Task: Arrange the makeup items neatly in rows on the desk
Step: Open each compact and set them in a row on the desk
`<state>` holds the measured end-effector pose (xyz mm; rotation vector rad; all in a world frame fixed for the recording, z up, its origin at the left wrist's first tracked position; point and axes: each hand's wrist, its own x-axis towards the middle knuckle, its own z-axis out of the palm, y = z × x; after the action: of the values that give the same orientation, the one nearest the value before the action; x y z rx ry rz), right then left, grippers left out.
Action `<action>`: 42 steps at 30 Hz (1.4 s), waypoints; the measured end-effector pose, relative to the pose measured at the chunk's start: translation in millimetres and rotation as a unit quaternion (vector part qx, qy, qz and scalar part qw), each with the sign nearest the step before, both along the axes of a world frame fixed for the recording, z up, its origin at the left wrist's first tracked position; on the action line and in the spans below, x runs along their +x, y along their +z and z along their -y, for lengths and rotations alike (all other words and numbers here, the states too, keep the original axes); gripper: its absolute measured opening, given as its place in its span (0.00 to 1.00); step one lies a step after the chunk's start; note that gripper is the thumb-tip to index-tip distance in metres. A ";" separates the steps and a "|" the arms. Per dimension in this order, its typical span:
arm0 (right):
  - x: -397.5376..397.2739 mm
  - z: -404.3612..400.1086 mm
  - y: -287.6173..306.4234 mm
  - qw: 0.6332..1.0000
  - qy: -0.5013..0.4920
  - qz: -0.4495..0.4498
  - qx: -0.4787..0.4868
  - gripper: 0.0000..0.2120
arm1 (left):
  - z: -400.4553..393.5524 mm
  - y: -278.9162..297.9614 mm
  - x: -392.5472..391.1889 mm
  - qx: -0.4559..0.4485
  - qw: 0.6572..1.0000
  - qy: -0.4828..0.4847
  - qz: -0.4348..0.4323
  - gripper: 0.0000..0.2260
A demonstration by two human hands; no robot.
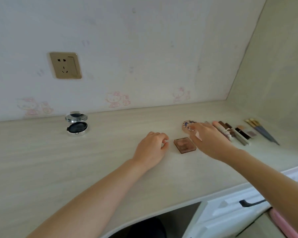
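A round pink compact lies on the pale desk, and my right hand reaches over it with straight fingers touching its near edge. Just in front lies a square brown blush pan. My left hand rests on the desk to the left of the pan, fingers loosely curled, holding nothing. Right of my right hand several lipsticks and tubes lie side by side in a row, with a small mauve pan and makeup brushes beyond. An open silver cushion compact stands far left.
The wall with a gold power socket rises behind the desk, and a side panel closes the right end. The curved front edge of the desk runs below my arms, with a white drawer and dark handle at the lower right.
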<state>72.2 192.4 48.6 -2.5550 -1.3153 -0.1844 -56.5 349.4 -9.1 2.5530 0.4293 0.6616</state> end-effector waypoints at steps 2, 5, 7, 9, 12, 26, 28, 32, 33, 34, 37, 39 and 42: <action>19.8 0.1 3.0 0.999 -0.030 -0.011 -0.016 0.16 | -0.1 0.0 19.3 -0.015 1.000 -0.004 -0.013 0.12; 51.2 -7.6 3.5 0.995 -0.071 -0.070 -0.024 0.17 | -6.2 0.9 48.1 -0.057 0.998 -0.002 -0.026 0.11; 69.0 -16.2 3.9 0.989 -0.089 -0.119 -0.029 0.20 | -11.8 3.4 66.9 -0.092 0.995 0.001 -0.029 0.12; 83.6 -27.0 4.2 0.985 -0.097 -0.128 -0.055 0.20 | -16.7 6.8 83.4 -0.119 0.992 0.008 -0.043 0.13; 99.8 -41.4 0.2 0.983 -0.112 -0.124 -0.079 0.14 | -22.8 8.7 104.7 -0.141 0.987 0.015 -0.073 0.21; 116.0 -61.5 -16.4 0.969 -0.149 -0.176 -0.086 0.13 | -20.0 4.5 152.6 -0.138 0.978 -0.056 -0.148 0.30; 115.8 -60.8 -16.1 0.967 -0.158 -0.195 -0.055 0.12 | -19.8 2.1 149.2 -0.154 0.977 -0.063 -0.132 0.28; 112.2 -56.5 -9.2 0.953 -0.155 -0.252 0.070 0.10 | -20.0 3.6 138.3 -0.223 0.972 -0.060 -0.051 0.29; 109.9 -54.9 -5.8 0.946 -0.148 -0.270 0.103 0.09 | -19.3 7.7 134.6 -0.237 0.969 -0.059 -0.028 0.30; 108.0 -53.4 -2.7 0.938 -0.141 -0.288 0.135 0.09 | -18.9 12.4 130.9 -0.248 0.967 -0.054 -0.011 0.31; 98.5 -49.4 8.4 0.905 -0.128 -0.348 0.210 0.04 | -21.5 24.9 118.6 -0.287 0.955 -0.063 0.038 0.32; 89.1 -48.5 16.0 0.877 -0.112 -0.397 0.246 0.02 | -24.0 30.5 108.3 -0.338 0.936 -0.071 0.063 0.32; 68.0 -47.5 25.6 0.833 -0.084 -0.465 0.287 0.05 | -25.0 36.6 88.0 -0.392 0.912 -0.077 0.095 0.34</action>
<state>140.3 239.9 74.2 -1.7947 -0.5278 0.5059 31.5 374.4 27.5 1.7218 0.3314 0.5282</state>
